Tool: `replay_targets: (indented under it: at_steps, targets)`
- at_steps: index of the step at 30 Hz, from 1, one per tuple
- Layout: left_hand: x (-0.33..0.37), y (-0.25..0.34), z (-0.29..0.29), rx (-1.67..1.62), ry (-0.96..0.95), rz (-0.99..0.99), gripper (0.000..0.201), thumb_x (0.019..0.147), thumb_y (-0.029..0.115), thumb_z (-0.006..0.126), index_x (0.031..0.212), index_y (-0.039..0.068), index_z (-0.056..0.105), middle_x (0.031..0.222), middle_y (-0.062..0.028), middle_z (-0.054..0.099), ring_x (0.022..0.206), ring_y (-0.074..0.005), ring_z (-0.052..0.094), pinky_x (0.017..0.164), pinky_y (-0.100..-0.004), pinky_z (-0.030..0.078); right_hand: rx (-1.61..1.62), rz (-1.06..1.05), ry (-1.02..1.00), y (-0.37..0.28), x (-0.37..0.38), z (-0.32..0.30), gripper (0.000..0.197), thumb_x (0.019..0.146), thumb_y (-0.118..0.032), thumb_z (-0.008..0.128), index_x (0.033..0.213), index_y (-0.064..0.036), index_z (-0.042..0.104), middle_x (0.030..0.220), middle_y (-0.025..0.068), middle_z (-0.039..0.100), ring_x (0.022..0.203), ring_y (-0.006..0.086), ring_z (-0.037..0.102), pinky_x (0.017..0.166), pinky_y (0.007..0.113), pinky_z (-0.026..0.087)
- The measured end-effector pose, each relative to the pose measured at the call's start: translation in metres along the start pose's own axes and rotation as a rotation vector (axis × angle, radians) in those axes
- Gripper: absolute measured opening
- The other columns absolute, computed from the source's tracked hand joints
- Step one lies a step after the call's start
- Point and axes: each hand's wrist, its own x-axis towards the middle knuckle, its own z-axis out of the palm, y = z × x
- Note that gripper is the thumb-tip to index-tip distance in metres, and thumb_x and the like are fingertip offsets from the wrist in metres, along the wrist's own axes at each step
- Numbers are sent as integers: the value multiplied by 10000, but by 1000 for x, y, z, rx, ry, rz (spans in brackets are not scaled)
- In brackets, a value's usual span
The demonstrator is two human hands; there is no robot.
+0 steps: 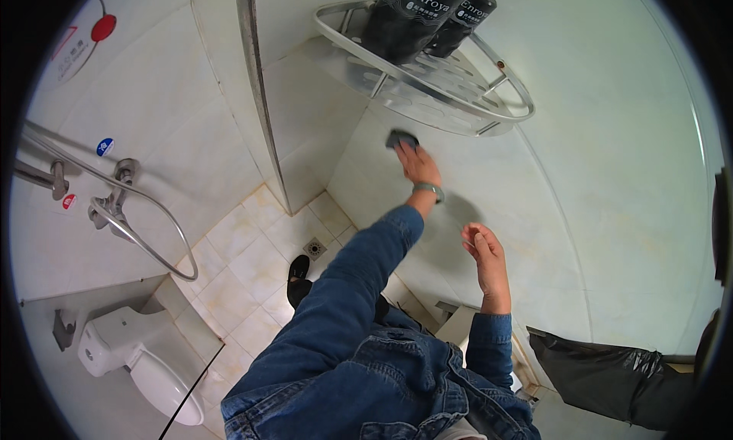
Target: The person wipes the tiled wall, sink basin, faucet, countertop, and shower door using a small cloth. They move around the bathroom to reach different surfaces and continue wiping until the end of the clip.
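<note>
Pad (401,138) looks light, soft; we'd pinch its edges. Left hand (418,165) holds it at wall (489,173); right hand (485,249) half-curled, apparently empty.

A person's left hand (418,167) holds a small dark pad (402,139) against a pale wall (626,180). The right hand (489,261), fingers loosely curled, is nearer and to the right. Both sleeves are blue denim (321,314). Far off, a metal corner shelf (450,104) carries two black bottles (410,20). Left, a shower tap (114,199); near left, a white toilet (164,379); near right, a black plastic bag (607,375).
</note>
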Motion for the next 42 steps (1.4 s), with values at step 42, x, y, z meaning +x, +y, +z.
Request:
replay_targets:
  at_steps: [42]
  targets:
    - [-236,-61,-25,-188,-837,-726,287,799,169,768,995,153,560,973,15,610,871,-129,560,703,-311,449,527,181,457,151,-71,-83,312,986,-287,541,1242,-111,520,1195,27,583,1042,156,593,860,310,493]
